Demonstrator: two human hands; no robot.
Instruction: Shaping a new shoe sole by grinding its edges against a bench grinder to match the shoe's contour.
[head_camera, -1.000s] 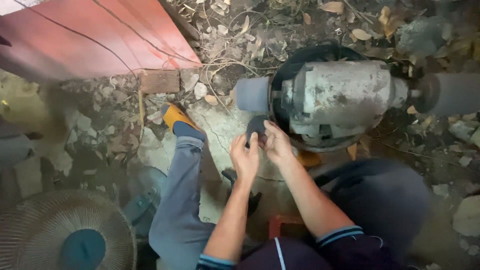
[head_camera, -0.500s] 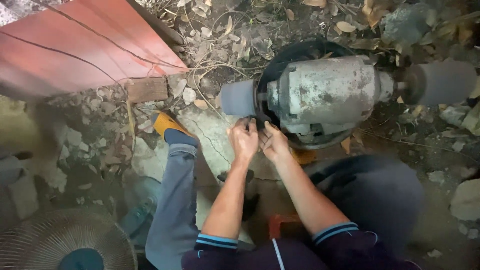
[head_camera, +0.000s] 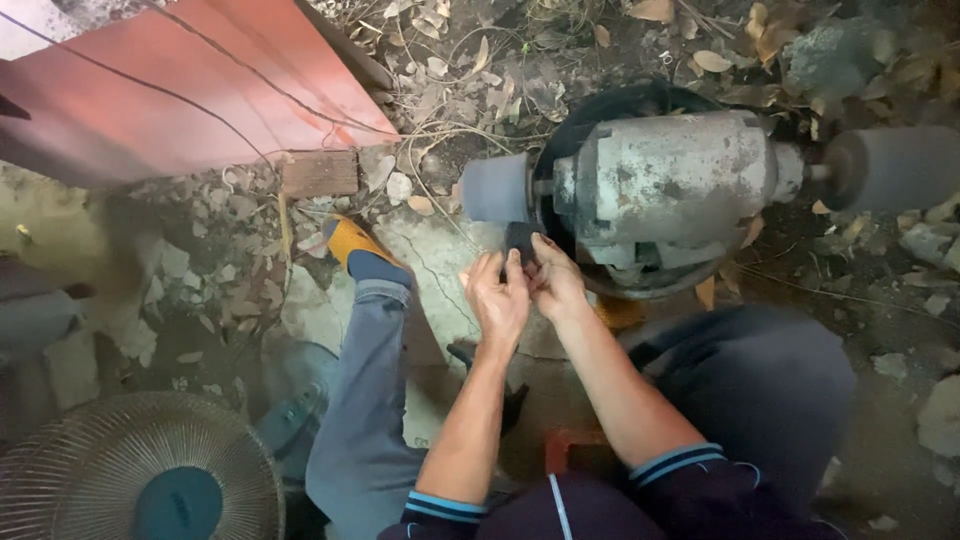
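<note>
While both hands pinch a small dark piece (head_camera: 520, 243) at frame centre, left hand (head_camera: 497, 297) and right hand (head_camera: 556, 283) closed on it, the grinder wheel (head_camera: 494, 188) lies just above, its axle running left-right.

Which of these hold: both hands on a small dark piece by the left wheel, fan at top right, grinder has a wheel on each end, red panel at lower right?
1. Left hand and right hand both hold the small dark piece below the left wheel. True.
2. Fan sits top right. False: bottom left.
3. Grinder has a wheel on each end. True.
4. Red panel lies lower right. False: upper left.
</note>
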